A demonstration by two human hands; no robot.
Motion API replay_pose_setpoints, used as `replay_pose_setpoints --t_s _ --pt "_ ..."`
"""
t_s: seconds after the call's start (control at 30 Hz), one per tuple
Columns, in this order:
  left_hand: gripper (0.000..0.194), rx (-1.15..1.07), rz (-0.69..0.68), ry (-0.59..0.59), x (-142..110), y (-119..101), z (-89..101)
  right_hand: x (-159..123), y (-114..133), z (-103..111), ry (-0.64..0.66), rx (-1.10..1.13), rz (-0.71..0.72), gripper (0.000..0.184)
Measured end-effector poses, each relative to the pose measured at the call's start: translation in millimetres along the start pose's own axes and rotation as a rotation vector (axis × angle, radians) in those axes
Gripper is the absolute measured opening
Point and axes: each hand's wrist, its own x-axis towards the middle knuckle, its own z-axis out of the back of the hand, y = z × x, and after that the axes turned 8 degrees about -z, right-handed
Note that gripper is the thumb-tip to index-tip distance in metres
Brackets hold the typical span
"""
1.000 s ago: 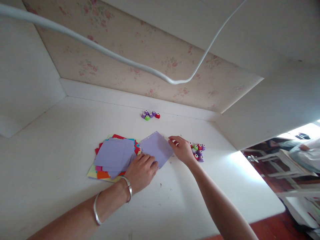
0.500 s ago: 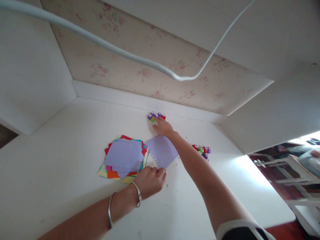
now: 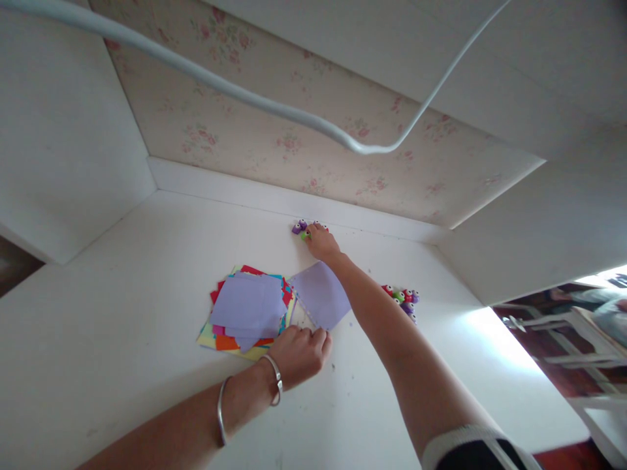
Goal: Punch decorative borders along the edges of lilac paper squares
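Note:
My left hand [image 3: 301, 356], with two silver bangles on its wrist, is closed at the near corner of a purple paper sheet [image 3: 321, 297] and pinches it; the fingertips are partly hidden. Farther back, my right hand [image 3: 322, 243] reaches over a cluster of small toys with googly eyes. Its thumb and finger close on a green googly-eyed toy [image 3: 306, 235] at the cluster's front. Purple googly-eyed toys [image 3: 296, 228] sit just left of it, and the hand covers part of the others. The sheet lies flat below my right wrist.
A loose stack of coloured paper [image 3: 247, 300], purple on top, lies left of the sheet. A second cluster of googly-eyed toys [image 3: 407, 296] sits right of my forearm. A white cable [image 3: 294, 114] hangs across the upper view, before the floral wall [image 3: 289, 143].
My right hand has drawn its fingers closed around the green toy and now covers more of the cluster. My left hand stays at the sheet's corner. The view has shifted slightly.

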Motion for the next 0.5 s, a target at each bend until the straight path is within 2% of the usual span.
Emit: replay_pose_setpoints --t_s 0.2,0.37,0.4,0.5 --pt "0.019 0.003 0.003 -0.024 0 1 2.5 -17 -5 3 -0.075 0.145 -0.068 0.028" --pt "0.018 0.032 0.013 -0.088 0 1 3.1 -67 -24 15 -0.154 0.344 -0.099 0.028" --pt "0.016 0.033 0.014 -0.098 -1 1 3.1 -81 -31 17 -0.178 0.418 -0.113 0.029" --pt "0.015 0.050 0.015 -0.139 0 1 2.3 -127 -53 20 -0.203 1.102 -0.244 0.037"
